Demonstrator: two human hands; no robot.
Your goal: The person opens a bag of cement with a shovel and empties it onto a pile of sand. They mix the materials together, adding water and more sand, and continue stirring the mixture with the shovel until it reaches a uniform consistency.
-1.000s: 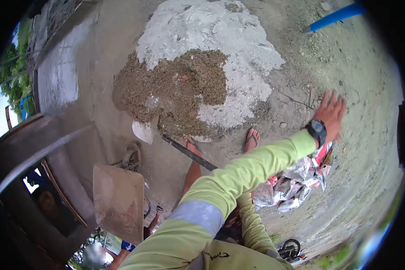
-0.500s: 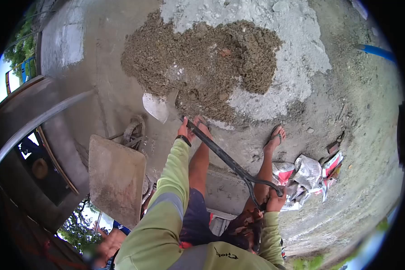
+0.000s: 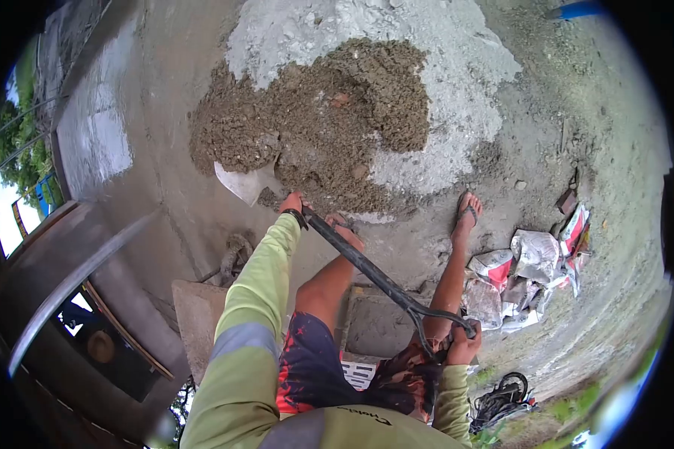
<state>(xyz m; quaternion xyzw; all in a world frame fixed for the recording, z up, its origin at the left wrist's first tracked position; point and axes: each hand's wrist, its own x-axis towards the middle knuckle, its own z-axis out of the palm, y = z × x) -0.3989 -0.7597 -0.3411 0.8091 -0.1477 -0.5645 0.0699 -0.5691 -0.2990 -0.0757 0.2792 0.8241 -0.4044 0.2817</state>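
My left hand (image 3: pixel 295 203) wraps around the lower part of a black-handled shovel (image 3: pixel 367 268), close to its blade. My right hand (image 3: pixel 464 344) is closed on the forked grip at the shovel's other end, in front of my right leg. The pale metal blade (image 3: pixel 237 184) lies low against the near left edge of a heap of wet brown mortar (image 3: pixel 307 112); its inner edge is partly covered by the mix. Grey-white dry powder (image 3: pixel 457 97) spreads behind and to the right of the heap.
My sandalled feet stand on the near side of the heap. Crumpled red-and-white sacks (image 3: pixel 520 277) lie right of my right leg. A wheelbarrow (image 3: pixel 198 318) stands at my left, partly behind my arm. A shallow rectangular trough (image 3: pixel 382 322) sits between my legs. A motorbike (image 3: pixel 502 400) stands lower right.
The view has shifted, so the heap sits further left and the motorbike has come into sight. My left arm now covers more of the wheelbarrow. Both hands keep their hold on the shovel.
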